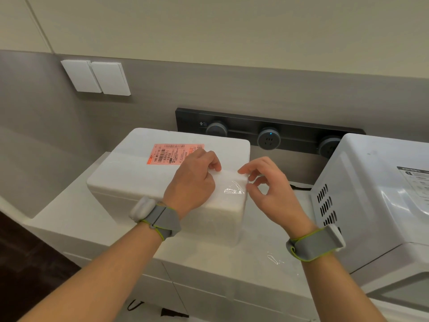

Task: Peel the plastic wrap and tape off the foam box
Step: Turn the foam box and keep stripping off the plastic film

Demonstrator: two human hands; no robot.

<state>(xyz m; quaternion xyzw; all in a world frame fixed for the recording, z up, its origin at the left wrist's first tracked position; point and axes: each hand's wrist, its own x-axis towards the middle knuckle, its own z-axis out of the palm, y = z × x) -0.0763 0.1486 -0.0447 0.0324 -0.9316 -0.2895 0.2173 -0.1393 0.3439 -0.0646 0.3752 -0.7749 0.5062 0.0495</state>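
**Both hands at the taped right end of a closed foam box**

The white foam box (139,180) sits on a pale counter (76,217), its far side close to the grey wall. Its lid is on, so whatever is inside is hidden. A pink shipping label (173,154) lies flat on the lid toward the back. A band of clear tape (233,189) crosses the top and shows mainly as a crinkled glare near the front right corner.

The left hand (192,184) rests on the lid just right of the label, with its fingers bent and their tips down on the taped band. Whether they pinch the tape or only press on it cannot be told. The right hand (271,194) hovers at the box's right edge with its fingers loosely curled. Its forefinger tip touches the top edge and its thumb is just beside the corner glare. There is a narrow gap between them, and any clear film caught there is too faint to see.

Each wrist wears a grey band (160,217) edged in green. On the counter near the right forearm there is a small glint of clear film (272,259).

To the right stands a white appliance (371,194) with vent slots in its side — its interior is out of sight. Behind the box, a dark power track (243,123) on the wall carries round sockets, one of them showing a blue light. Two white switch plates (95,76) are mounted higher up on the left.
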